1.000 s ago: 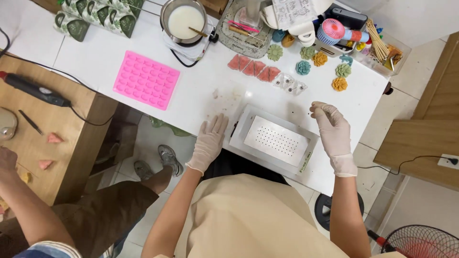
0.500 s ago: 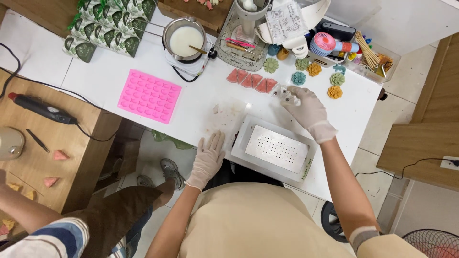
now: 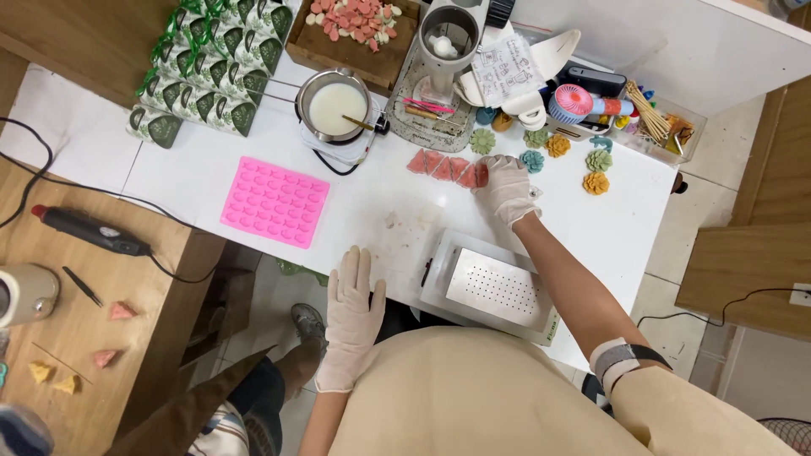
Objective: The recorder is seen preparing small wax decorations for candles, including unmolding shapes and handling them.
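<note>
Mould: a pink silicone mould [image 3: 274, 202] is laid flat left of centre on the white table [image 3: 177, 173].
Pot: a steel pot of white liquid [image 3: 336, 106] is set above the mould.
Packets: green and white packets [image 3: 211, 63] are stacked at the upper left.
Box: a wooden box of pink and white pieces [image 3: 351, 29] is placed at the top.
Flowers: small coloured flower shapes [image 3: 583, 156] are spread at the upper right.
Tool: a black corded tool [image 3: 84, 230] is laid on the wooden bench [image 3: 93, 338] at the left.

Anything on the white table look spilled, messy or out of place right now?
A faint patch of crumbs or smudged residue marks the white table between the pink mould and the perforated tray, just ahead of the left hand. The pot of white liquid looks unspilled. Nothing else stands out.
</note>
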